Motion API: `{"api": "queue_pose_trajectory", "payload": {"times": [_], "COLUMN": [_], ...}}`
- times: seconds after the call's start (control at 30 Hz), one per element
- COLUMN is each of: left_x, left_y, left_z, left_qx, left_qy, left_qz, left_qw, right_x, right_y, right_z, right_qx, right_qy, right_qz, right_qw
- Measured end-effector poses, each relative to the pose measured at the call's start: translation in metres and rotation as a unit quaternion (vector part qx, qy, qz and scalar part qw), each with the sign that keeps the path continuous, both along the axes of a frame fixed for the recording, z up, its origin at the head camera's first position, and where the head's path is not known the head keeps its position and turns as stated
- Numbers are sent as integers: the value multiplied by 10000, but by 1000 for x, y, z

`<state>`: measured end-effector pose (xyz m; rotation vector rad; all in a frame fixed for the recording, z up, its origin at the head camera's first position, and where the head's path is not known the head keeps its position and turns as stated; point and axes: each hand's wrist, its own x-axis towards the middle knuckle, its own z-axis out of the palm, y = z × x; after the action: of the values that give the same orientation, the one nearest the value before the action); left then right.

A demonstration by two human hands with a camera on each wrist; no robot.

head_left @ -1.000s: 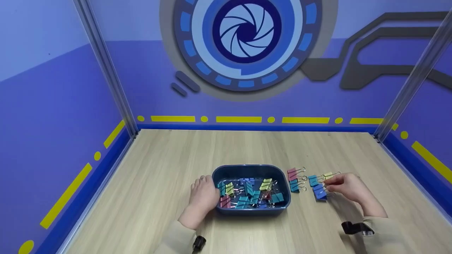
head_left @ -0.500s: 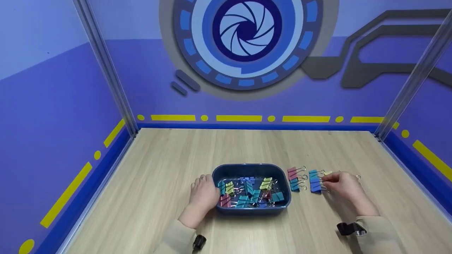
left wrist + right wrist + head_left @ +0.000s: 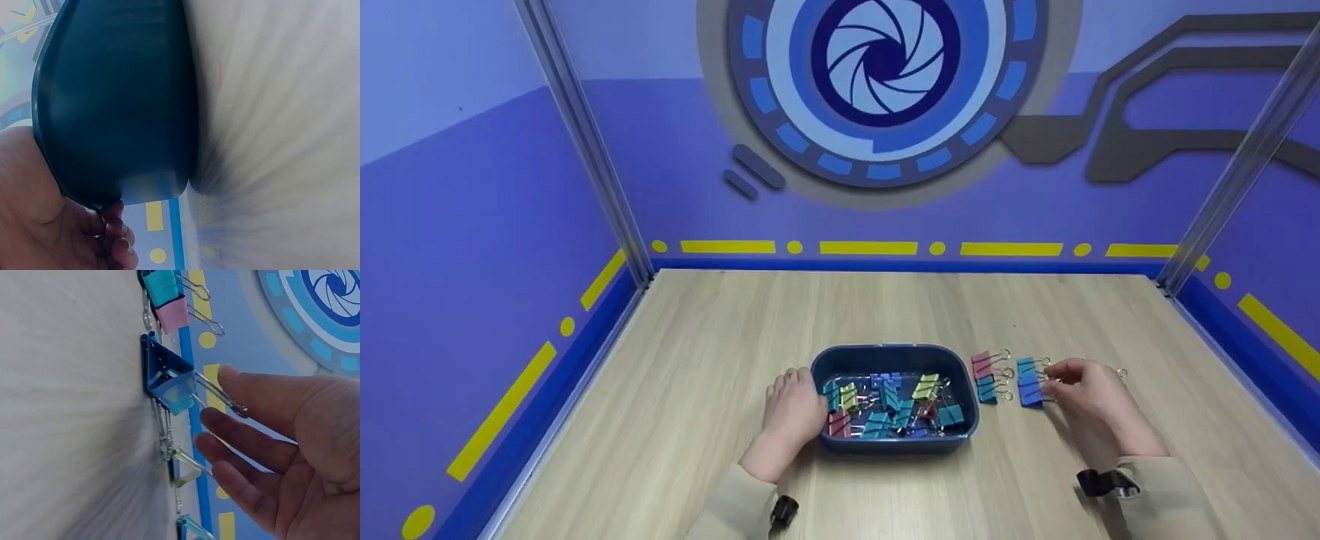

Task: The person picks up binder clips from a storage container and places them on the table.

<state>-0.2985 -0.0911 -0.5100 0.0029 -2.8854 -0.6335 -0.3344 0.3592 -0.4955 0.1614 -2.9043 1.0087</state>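
Note:
My left hand point(image 3: 795, 409) holds the left side of a dark blue plastic box point(image 3: 896, 448). In the left wrist view its fingers curl by the box's corner and the thumb goes out of sight behind the rim. Several coloured binder clips point(image 3: 876, 425) lie jumbled in the box. To its right, my right hand point(image 3: 1091, 394) is at a blue binder clip point(image 3: 1031, 393) standing against a teal binder clip point(image 3: 1027, 368). In the right wrist view, thumb and fingers are spread apart around the blue clip's wire handle point(image 3: 222, 395), without pinching it.
A pink binder clip point(image 3: 982, 364) and another teal one point(image 3: 986, 390) stand in a column between box and right hand. A yellow clip point(image 3: 187, 473) and a further teal clip point(image 3: 194, 527) are beyond the right hand. Printed walls enclose the wooden table point(image 3: 720, 322).
The blue clip has been straightened and moved up against the teal clip, forming a column. The right thumb and fingers have since parted slightly. The left hand and box stay put.

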Motion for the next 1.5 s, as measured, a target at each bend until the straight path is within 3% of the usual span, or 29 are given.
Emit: {"api": "queue_pose_trajectory", "payload": {"times": [0.2, 0.37, 0.47, 0.6, 0.73, 0.87, 1.13, 1.5], "left_x": [-2, -2, -2, -2, -2, -1, -1, -2], "left_y": [0, 0, 0, 0, 0, 1, 1, -1], "left_z": [1, 1, 2, 1, 0, 0, 1, -2], "left_qx": [-16, -26, -7, -8, -5, 20, -2, -50], "left_qy": [-101, -93, -109, -135, -124, -56, -35, 6], "left_qz": [37, 54, 42, 36, 57, 44, -11, -35], "left_qw": [9999, 9999, 9999, 9999, 9999, 10000, 10000, 10000], "right_x": [2, 3, 6, 11, 14, 16, 22, 19], "right_y": [-11, -34, -56, -94, -136, -173, -222, -250], "right_z": [11, 16, 17, 16, 14, 10, 0, -7], "right_qx": [146, -337, -862, -1676, -2081, -2126, -1810, -1252], "right_qy": [744, 1088, 961, 443, 246, 173, 84, -249], "right_qz": [-214, -208, -66, 241, 799, 1392, 1965, 2261], "right_qw": [9969, 9933, 9916, 9846, 9745, 9670, 9636, 9657]}}
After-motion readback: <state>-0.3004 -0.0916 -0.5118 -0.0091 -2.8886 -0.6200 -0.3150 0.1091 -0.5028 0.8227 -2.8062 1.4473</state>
